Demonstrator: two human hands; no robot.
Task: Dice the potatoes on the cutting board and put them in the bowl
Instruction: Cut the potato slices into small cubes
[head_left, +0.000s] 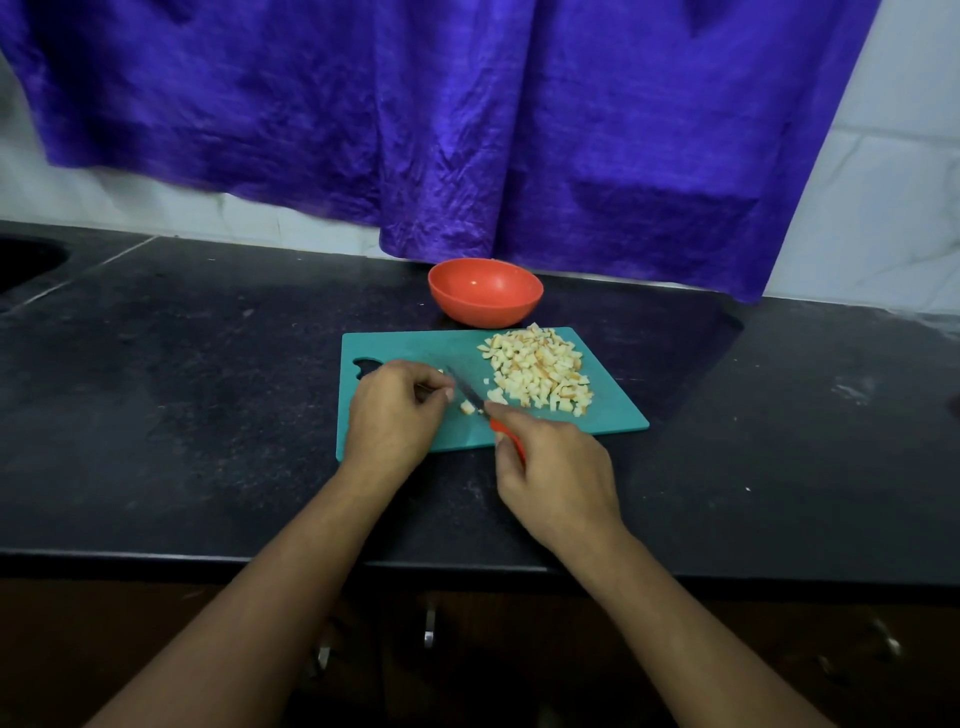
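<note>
Teal plastic is what you are working on: the cutting board (415, 348) lies flat on the black stone counter (208, 389), with its cut-out handle end on your left. On its far right part sits the heap of diced potato (537, 371), pale cubes with some browner edges, piled loosely and wholly on the board.

Your left hand (397, 410) rests on the near left part of the board, knuckles up and fingers curled in. The fingertips are bunched on a small potato piece (442, 372), most of which they hide. 1 loose cube (467, 408) lies just beside those fingertips, against the blade.

Your right hand (556, 467) grips the knife (480, 405) by its red handle, fingers wrapped round it, at the board's near edge. The dark blade slants away from you and to the left, with its tip near your left index finger. From this view you cannot tell if the edge touches the board.

The bowl (483, 306), orange-red and round, stands upright on the counter just beyond the board's far edge, slightly apart from it. No potato shows inside it.

A crumpled purple cloth (467, 130) hangs behind the counter over a white tiled wall (883, 182). A dark sink (26, 260) shows at the far left.
</note>
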